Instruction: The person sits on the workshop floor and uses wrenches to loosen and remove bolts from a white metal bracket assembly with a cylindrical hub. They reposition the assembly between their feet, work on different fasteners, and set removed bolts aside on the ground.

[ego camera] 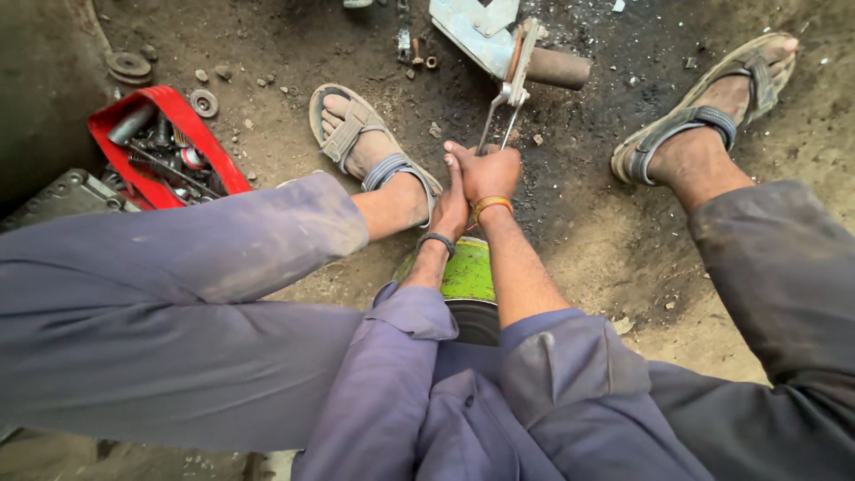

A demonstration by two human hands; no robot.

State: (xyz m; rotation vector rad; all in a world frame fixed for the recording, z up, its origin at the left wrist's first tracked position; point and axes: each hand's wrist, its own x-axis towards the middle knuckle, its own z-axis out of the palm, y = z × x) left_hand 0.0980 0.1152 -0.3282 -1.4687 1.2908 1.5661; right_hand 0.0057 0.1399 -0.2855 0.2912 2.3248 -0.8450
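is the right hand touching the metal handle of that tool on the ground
Touching. The head view shows the right hand closed around the thin metal handle, with the left hand pressed against it.

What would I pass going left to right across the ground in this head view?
Red tray of metal parts → left sandal → left hand → right hand gripping a metal tool → right sandal.
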